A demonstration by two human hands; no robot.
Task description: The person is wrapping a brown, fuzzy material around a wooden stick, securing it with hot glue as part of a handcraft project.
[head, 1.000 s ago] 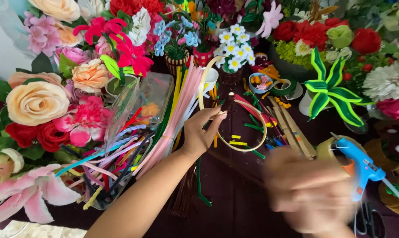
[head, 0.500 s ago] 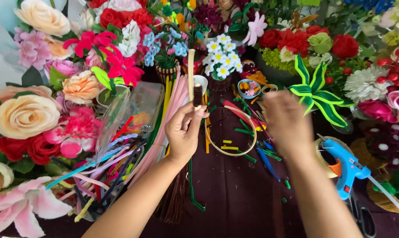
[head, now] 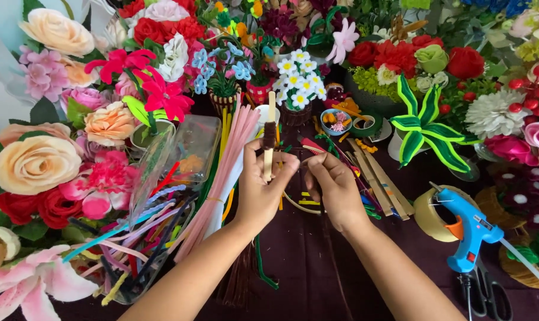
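Observation:
My left hand (head: 263,184) holds a flat wooden stick (head: 270,139) upright above the dark table, with a band of dark brown pipe cleaner wrapped around its upper part. My right hand (head: 335,187) is beside it, fingertips pinched on a thin brown pipe cleaner strand that runs toward the stick. Both hands hover over a scatter of pipe cleaner bits. A bundle of pink pipe cleaners (head: 225,172) lies just left of my left hand.
A blue glue gun (head: 469,229), a tape roll (head: 433,214) and scissors (head: 483,297) lie at the right. Wooden sticks (head: 376,175) lie behind my right hand. A clear jar of coloured pipe cleaners (head: 156,208) lies at left. Handmade flowers crowd the back and sides.
My left hand lifted the wooden stick upright. My right hand came in from the right and now pinches a brown strand next to the stick.

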